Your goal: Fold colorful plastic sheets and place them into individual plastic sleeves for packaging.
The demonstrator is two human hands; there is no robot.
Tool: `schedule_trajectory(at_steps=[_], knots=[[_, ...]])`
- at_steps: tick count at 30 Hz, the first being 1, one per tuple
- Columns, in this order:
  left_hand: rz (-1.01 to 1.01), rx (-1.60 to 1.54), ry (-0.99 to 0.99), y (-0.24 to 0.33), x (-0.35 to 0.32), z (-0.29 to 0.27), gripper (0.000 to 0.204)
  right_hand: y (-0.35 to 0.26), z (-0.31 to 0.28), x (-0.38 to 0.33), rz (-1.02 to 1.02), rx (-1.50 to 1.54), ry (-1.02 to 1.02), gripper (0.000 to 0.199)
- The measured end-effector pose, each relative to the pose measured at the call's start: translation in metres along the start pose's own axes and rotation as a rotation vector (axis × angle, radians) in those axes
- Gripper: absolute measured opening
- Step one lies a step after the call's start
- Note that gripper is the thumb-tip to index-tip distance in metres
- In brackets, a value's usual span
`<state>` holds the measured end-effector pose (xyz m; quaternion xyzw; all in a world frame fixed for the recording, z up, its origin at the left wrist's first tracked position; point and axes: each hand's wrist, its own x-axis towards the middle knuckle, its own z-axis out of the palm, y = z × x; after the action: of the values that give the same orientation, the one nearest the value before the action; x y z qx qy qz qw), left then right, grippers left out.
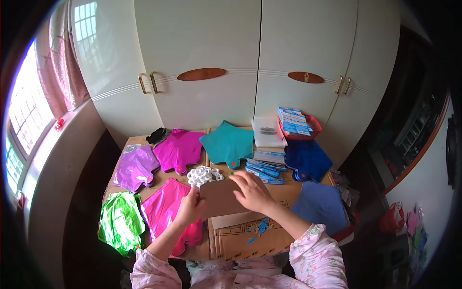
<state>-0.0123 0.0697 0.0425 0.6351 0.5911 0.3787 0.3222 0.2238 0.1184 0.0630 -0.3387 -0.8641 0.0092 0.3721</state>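
Above the cardboard-covered table (pixel 284 226) I have a flat brown sheet (pixel 231 197), with a paler strip along its near side; its material is unclear. My left hand (pixel 191 206) pinches its left edge, thumb up. At the far right part of the sheet, my right hand (pixel 253 194) lies with fingers spread and slightly bent, touching it. Just beyond the sheet sits a pile of small white ring-shaped rolls (pixel 204 176). Under its near edge are small blue and tan scraps (pixel 260 229).
Star-shaped foil stacks surround my hands: pink (pixel 163 207), green (pixel 121 221), lilac (pixel 136 167), magenta (pixel 178 150), teal (pixel 227 144), dark blue (pixel 308 159). Blue-and-white packets (pixel 264 168) and a red basket (pixel 315 126) stand at the back right. Behind rise white cabinets (pixel 202 38).
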Motion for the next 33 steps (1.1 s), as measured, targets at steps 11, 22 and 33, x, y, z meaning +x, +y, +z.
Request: schedule_trajectory(at_steps=[11, 22, 33], knots=[[0.410, -0.076, -0.059, 0.059, -0.036, -0.013, 0.017, -0.046, -0.028, 0.029, 0.104, 0.513, -0.173, 0.013], [-0.056, -0.939, -0.551, 0.046, -0.038, -0.022, 0.041, -0.045, -0.042, 0.013, 0.318, 0.876, -0.170, 0.018], [0.082, -0.367, -0.218, 0.052, -0.034, -0.003, 0.026, -0.033, -0.044, 0.009, 0.525, 1.198, -0.411, 0.022]])
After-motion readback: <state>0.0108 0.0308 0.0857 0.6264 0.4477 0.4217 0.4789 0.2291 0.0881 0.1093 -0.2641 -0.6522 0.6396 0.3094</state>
